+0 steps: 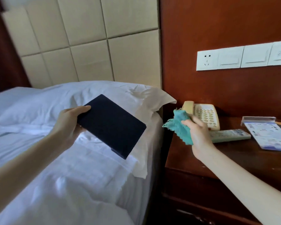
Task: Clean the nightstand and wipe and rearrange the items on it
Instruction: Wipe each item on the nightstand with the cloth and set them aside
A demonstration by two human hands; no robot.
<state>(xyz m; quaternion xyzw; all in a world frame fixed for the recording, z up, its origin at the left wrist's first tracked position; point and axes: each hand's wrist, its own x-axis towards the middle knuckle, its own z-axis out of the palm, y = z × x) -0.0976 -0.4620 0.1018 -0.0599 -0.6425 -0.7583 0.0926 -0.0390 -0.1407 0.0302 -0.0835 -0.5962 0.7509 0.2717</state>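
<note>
The only holder I can see is the clear acrylic stand (258, 119) at the right edge of the frame, on the nightstand (234, 159); a printed leaflet (271, 135) slopes down out of it toward me. What the leaflet says is too blurred to read.

The nightstand's dark wooden top fills the lower right. At its back, near the wood wall panel, sits a cream telephone (204, 116), and just in front of it lies a pale remote control (229, 135), running left to right. The front part of the top, below the remote and under my right forearm, is bare wood. Its left edge runs close beside the bed (39, 176), leaving only a narrow dark gap between them. A pillow (112, 93) corner overhangs that gap at centre frame. A white socket and switch strip (243, 56) is mounted on the wall at upper right, well above everything.

My left hand (68, 122) reaches in from the lower left and grips a flat dark tray (111, 125) by its near-left edge, thumb on top, holding it tilted in the air over the bed. My right hand (196, 132) comes in from the lower right, fingers curled tight around a bunched teal cloth (180, 125), held up just in front of the telephone's left end.
</note>
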